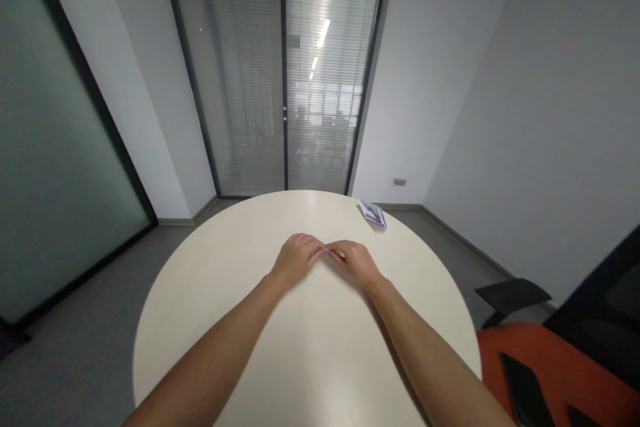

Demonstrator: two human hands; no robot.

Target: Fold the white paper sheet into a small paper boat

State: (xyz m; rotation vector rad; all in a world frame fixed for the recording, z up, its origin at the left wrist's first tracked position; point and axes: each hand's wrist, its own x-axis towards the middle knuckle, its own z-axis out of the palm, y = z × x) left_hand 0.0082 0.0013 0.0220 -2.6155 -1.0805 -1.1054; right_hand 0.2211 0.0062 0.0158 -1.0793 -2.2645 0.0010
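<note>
Both hands meet above the middle of the round cream table (310, 347). My left hand (299, 257) is closed, its fingertips pinching a small, thin, pale item (325, 249). From the other side my right hand (353, 259) grips the same item between thumb and fingers. Most of it is covered by the fingers, so its kind cannot be made out. Beyond my right hand, near the far edge of the table, lies a folded booklet or card (373, 213) with a printed blue-grey front.
An orange-seated chair (575, 367) with a black armrest (513, 295) stands to the right. A dark flat rectangular object (526, 388) rests on its seat. Behind the table is a glass partition with blinds (250, 80); a frosted panel (60, 147) stands at the left.
</note>
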